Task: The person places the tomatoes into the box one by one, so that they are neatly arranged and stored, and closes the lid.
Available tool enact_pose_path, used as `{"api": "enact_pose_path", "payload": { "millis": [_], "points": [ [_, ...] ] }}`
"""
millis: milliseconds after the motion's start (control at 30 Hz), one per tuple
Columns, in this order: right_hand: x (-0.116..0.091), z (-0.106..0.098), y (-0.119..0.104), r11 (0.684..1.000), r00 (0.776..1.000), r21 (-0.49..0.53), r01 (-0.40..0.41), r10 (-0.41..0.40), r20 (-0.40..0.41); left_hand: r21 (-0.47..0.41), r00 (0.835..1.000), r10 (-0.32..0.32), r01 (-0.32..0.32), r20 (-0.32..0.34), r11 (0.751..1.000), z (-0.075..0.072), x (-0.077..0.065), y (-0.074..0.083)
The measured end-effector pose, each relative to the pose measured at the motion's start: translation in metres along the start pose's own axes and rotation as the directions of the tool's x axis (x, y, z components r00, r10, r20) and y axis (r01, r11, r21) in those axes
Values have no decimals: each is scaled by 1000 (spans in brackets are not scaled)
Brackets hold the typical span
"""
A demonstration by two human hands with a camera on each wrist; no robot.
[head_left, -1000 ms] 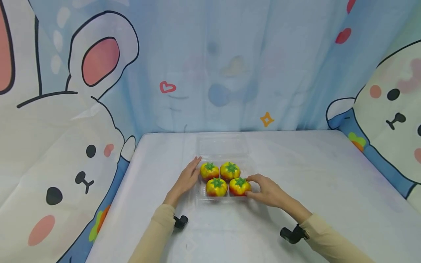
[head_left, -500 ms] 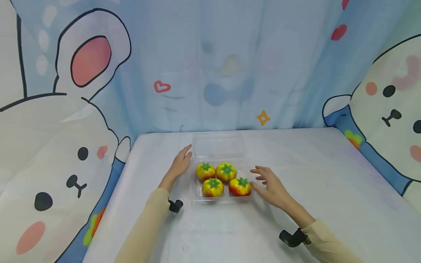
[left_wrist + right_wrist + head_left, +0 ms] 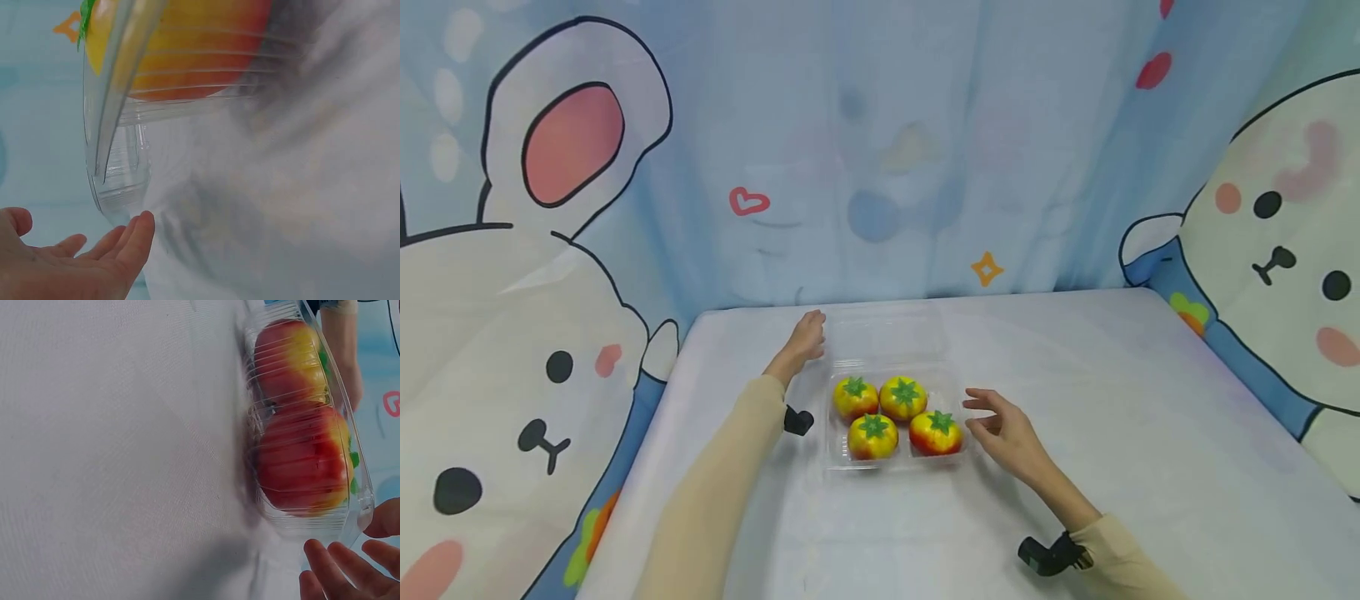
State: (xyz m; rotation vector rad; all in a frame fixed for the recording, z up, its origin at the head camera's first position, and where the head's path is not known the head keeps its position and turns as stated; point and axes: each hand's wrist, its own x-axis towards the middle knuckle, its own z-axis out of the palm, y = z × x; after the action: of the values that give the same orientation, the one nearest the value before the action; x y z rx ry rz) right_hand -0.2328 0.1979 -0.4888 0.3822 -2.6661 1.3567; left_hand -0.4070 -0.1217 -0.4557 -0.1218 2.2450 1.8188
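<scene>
A clear plastic clamshell box stands on the white table, its lid [image 3: 883, 337] folded back flat behind the tray [image 3: 835, 460]. Several yellow-and-red fruits with green star-shaped leaves sit in the tray, among them a front right fruit [image 3: 936, 433] and a front left fruit [image 3: 872, 437]. My left hand [image 3: 805, 337] is at the lid's left edge, fingers extended; whether they touch it I cannot tell. Beside the tray's right side is my right hand [image 3: 1011, 437], holding nothing, fingers loosely bent. In the right wrist view its thumb [image 3: 382, 519] lies close to the tray's corner.
The white-covered table [image 3: 1075, 375] extends around the box. A blue curtain [image 3: 1037, 150] with cartoon animals hangs behind it and at both sides. A small black camera sits on each wrist, such as the right wrist camera [image 3: 1047, 555].
My left hand has moved from the tray's left side back to the lid. My right hand has come off the front right fruit, which now sits farther from its front neighbour.
</scene>
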Motion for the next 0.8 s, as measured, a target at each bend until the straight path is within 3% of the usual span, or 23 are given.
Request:
{"api": "enact_pose_path", "payload": {
  "millis": [333,600,800],
  "points": [
    [-3,0,2,996,999,87,-34,35,-1,-88,998,-63,63,-2,994,2,15,5],
    [-3,2,3,993,998,102,-55,54,13,-119,999,-48,48,5,992,-4,11,13],
    [-1,0,3,992,997,91,-84,83,8,-111,1000,12,-12,-3,994,-4,7,26]
  ]
}}
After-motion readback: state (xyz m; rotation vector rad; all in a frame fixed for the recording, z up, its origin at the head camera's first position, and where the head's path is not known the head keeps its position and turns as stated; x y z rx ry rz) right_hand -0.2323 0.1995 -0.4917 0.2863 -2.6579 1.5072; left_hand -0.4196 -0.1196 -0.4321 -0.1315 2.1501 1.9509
